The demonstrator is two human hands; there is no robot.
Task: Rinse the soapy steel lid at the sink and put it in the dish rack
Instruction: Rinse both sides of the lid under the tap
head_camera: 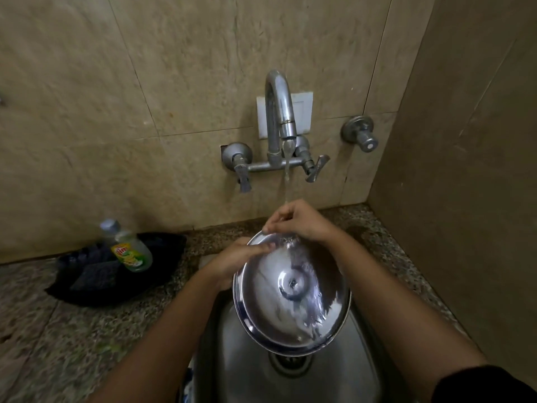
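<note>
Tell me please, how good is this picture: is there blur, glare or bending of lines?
Head view: dim, warm light; wide-angle bending curves the wall tile lines near the edges; the counter at lower left is smeared by motion blur; bright reflections sit on the steel lid and the tap; both hands look fairly sharp.

The steel lid [290, 292] is gleaming wet and mirror-glossy; the metal sink [241, 373] is looking duller, the counter [72, 338] speckled stone.

A round steel lid [290, 292] hung over the steel sink basin [247, 370], below the wall-mounted chrome tap [280, 112]; a clear dish-soap bottle [128, 247] lay left on the speckled stone counter [58, 344].
</note>
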